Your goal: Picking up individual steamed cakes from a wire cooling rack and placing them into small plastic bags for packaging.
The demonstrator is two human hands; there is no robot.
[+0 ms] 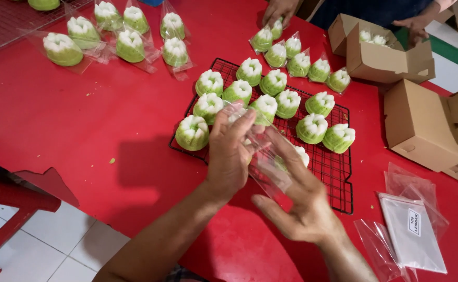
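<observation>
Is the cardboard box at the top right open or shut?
Open. The box has its lid flaps raised, and green-and-white cakes show inside it.

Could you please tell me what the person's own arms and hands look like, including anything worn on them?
Both forearms are bare as far as the frame shows: no sleeves, gloves, watch or bracelet. The left hand and right hand show no rings on the fingers in view. Nails look short and unpainted. A bit of patterned cloth shows below the left arm.

- Left hand (229,156) was raised, back to camera, fingers curled inward and pinching at their tips.
- Right hand (299,201) sat just beside it, palm up, fingers stretched toward the left, thumb spread.
- Both forearms were bare, converging.
</observation>
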